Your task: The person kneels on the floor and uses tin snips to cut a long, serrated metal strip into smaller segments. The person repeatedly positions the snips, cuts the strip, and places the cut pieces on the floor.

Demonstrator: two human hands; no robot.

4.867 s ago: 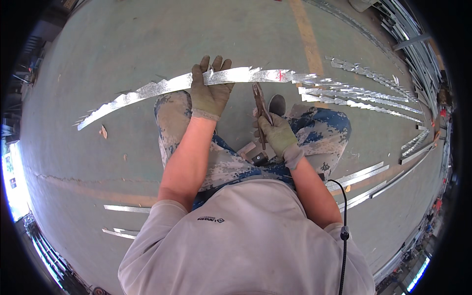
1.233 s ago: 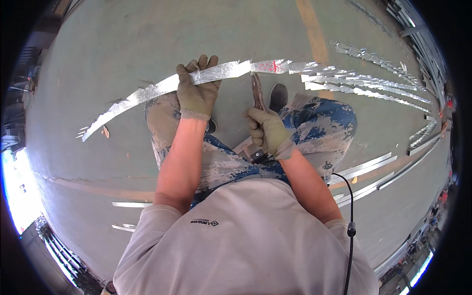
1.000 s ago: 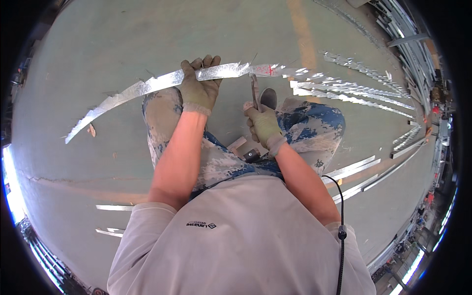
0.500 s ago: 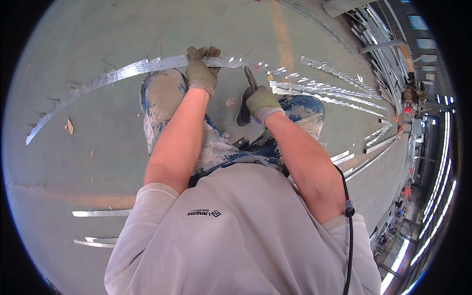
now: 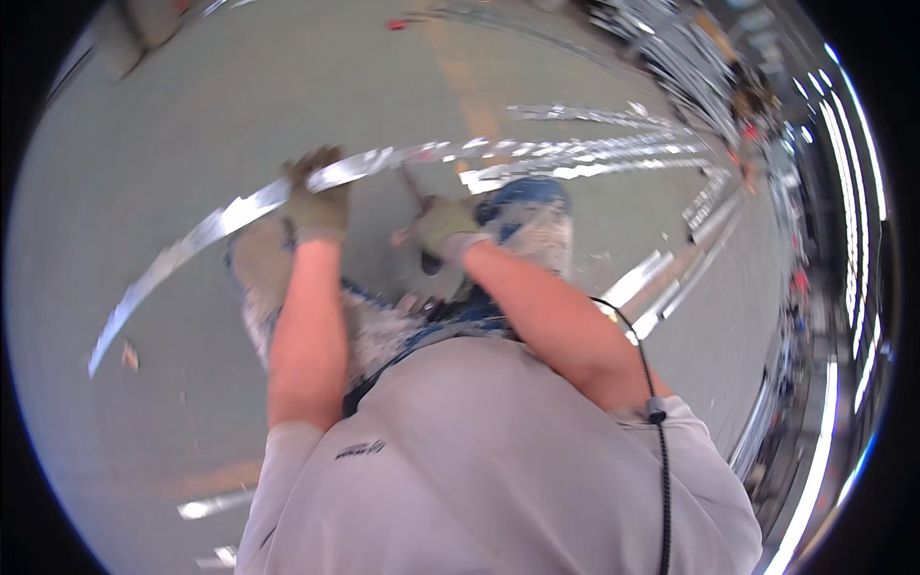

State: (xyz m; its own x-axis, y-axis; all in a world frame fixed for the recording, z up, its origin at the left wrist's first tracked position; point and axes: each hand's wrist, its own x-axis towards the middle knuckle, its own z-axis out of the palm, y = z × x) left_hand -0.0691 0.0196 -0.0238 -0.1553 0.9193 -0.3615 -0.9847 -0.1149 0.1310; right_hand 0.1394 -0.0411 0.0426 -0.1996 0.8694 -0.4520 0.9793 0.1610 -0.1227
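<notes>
A long, shiny metal strip (image 5: pixel 244 213) runs across in front of my knees, bowed by the lens. My left hand (image 5: pixel 319 206), in a green-grey work glove, has its fingers wrapped round the strip left of centre. My gloved right hand (image 5: pixel 445 227) is closed on a slender dark tool (image 5: pixel 413 185), whose exact kind the blur hides. The tool's upper end points at the strip's lower edge; whether they touch, I cannot tell. The picture is smeared by motion.
Several jagged metal strips (image 5: pixel 585 170) lie beyond my right knee. Long metal pieces are piled (image 5: pixel 661 53) at the far right. Flat bars (image 5: pixel 637 287) lie at my right side, and another bar (image 5: pixel 216 505) lies behind my left elbow. A dry leaf (image 5: pixel 130 356) is at the left.
My view has swung, shifting hands and strip leftward and slightly down in the picture. The left hand still grips the strip, and the right still holds the dark tool. The strip's spiky attachments now blur.
</notes>
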